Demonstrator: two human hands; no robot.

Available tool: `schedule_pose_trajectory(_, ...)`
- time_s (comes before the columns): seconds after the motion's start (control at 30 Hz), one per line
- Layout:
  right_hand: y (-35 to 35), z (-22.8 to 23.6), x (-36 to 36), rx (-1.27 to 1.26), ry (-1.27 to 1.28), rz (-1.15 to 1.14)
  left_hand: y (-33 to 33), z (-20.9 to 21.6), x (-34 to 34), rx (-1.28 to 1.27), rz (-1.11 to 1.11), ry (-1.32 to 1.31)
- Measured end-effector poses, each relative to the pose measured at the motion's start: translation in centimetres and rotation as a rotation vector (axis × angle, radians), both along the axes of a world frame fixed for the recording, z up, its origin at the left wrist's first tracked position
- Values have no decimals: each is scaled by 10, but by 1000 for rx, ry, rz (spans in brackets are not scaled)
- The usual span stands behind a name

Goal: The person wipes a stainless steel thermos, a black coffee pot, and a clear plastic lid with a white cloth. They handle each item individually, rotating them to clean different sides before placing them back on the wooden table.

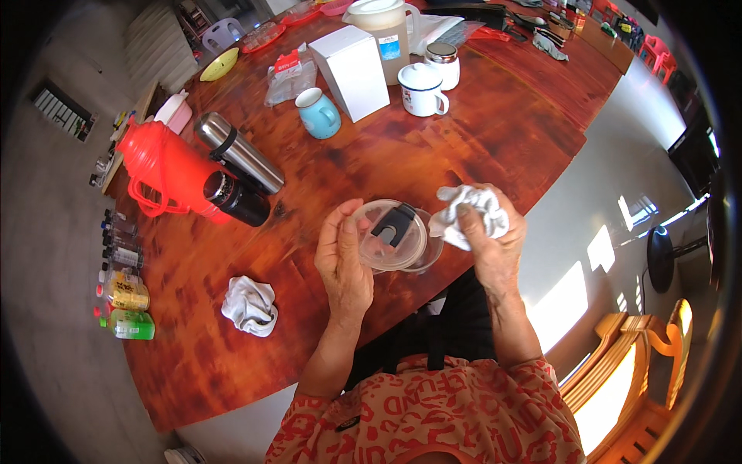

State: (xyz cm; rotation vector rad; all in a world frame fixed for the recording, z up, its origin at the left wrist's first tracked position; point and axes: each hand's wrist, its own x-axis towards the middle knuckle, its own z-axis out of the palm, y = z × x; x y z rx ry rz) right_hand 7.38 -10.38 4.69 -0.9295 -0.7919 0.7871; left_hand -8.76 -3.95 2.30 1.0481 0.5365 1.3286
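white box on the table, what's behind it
A lidded pitcher stands partly behind the white box; its top and right side show. Its lower left is covered, and anything else there cannot be seen.

Head view: one fisheye, left unit of a side-by-side pair, worn on the person's head. Position: above the near edge of the table (pixel 193 363). Facing: steeply down and forward across the table; upright, unmirrored. Nearest: shirt (pixel 425 410), at the table's near side. Close range: left hand (pixel 345 259), right hand (pixel 496 243), over the table's near part. Farther: pitcher (pixel 393 58), toward the table's far end. Field: wide, taking in chair (pixel 630 340), right of the table.
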Motion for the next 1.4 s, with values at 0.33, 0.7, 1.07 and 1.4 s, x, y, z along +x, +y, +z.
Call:
schedule_pose_trajectory(0.33,-11,5,-21,-76,32,168,-17,4,12,30,-36,-30)
schedule_pose_trajectory(0.7,-18,-30,-47,228,-568,-217,-15,5,14,-6,-38,-150)
schedule_pose_trajectory(1.07,-14,-26,-45,492,-918,-388,-8,9,7,-19,-272,34)
schedule_pose_trajectory(1.4,-20,-22,-42,403,-720,-260,-6,5,5,-9,-392,-36)
